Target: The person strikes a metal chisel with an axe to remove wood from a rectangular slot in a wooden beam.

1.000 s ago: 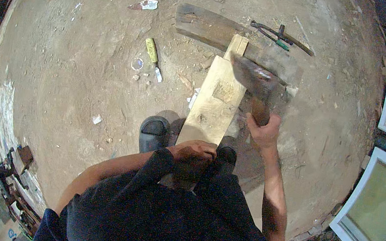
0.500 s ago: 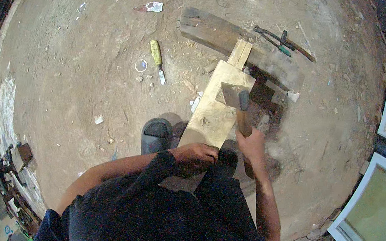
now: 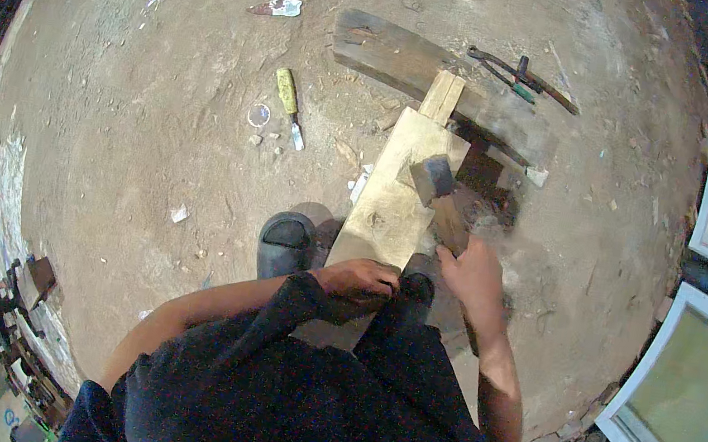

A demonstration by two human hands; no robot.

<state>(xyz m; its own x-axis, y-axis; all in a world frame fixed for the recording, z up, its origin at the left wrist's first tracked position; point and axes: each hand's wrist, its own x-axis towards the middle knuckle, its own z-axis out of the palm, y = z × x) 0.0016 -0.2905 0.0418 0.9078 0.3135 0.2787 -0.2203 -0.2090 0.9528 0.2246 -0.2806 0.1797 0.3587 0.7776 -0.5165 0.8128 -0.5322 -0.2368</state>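
Note:
A pale wooden board [image 3: 383,212], with a narrow tenon at its far end, slopes from between my legs to a weathered timber on the ground. My left hand [image 3: 356,278] is closed on the board's near end, its fingers at the edge. My right hand [image 3: 471,273] is wrapped round the wooden handle of a short adze [image 3: 451,222]. The adze's broad dark metal head [image 3: 434,178] is over the board's right half; whether it touches the wood I cannot tell.
The weathered timber [image 3: 380,47] lies across the far side. Pliers-like tools [image 3: 522,77] lie beyond it. A chisel with a yellow handle [image 3: 286,92] lies on the dirt floor, left of the board. White-framed panels [image 3: 686,390] lean at right. My sandalled foot [image 3: 287,243] is beside the board.
The adze head has turned in my right hand, its dark top now facing up more. My right hand has shifted slightly right and nearer. My left hand stays on the board.

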